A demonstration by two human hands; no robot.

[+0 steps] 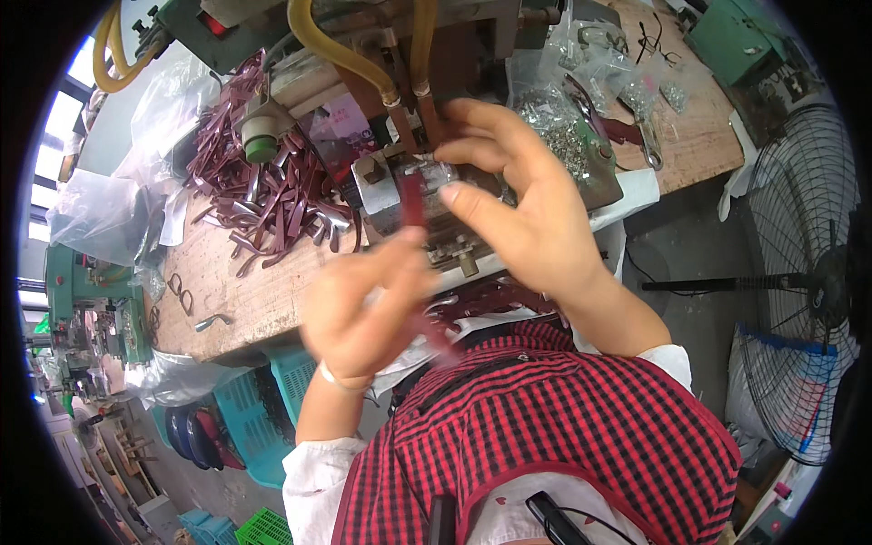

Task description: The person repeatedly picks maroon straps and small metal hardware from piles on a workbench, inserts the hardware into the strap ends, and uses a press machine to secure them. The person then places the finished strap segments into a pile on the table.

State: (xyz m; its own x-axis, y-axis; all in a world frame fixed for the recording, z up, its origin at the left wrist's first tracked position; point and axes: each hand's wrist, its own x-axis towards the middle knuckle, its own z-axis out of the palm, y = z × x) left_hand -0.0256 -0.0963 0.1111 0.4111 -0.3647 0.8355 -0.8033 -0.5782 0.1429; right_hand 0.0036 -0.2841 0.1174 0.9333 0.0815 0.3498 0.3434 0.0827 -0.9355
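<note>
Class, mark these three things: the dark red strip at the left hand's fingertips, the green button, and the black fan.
Dark red strip (412,202): head view, on its length above the fingertips.
Green button (260,149): head view, on its green cap.
Black fan (830,283): head view, on its hub.

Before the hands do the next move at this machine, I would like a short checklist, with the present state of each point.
1. Left hand has hold of the dark red strip: ok, it seems, though motion blurs both.
2. Strip's upper end set exactly in place on the metal block: cannot tell, too blurred.
3. Right hand clear of the machine's upright metal bars: not ok, its fingers are right beside them.
4. Small piece between right thumb and fingers: cannot tell.
5. Yellow hoses joined to the bars: ok.
6. Pile of dark red pieces on the table left of the machine: ok.
</note>
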